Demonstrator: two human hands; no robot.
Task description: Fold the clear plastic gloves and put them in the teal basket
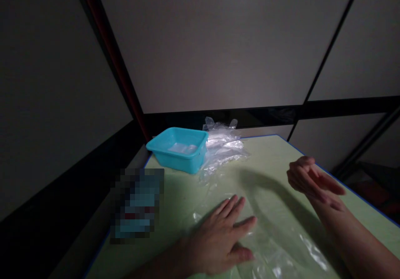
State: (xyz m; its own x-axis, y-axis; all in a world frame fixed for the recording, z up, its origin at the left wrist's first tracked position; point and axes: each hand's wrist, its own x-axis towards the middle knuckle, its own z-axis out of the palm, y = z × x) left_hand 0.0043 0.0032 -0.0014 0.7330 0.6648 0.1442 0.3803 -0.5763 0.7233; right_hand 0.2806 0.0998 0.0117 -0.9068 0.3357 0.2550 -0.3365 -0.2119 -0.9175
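Note:
My left hand (220, 239) lies palm down with its fingers spread, pressing on a clear plastic bag (276, 260) that is spread over the pale green table. Off to the right, my right hand (312, 181) is raised above the table. Its fingers are loosely bent, the thumb stands apart from them, and I see nothing held. Past my left hand lies a crumpled pile of clear plastic bags (225, 145). The see-through bag's edges are hard to make out against the table.
A turquoise plastic basin (175, 156) stands at the far left of the table (268, 154), with something clear inside. Left of my left hand is a blurred-out rectangular object (137, 206). Pale panelled walls (218, 45) rise behind the table.

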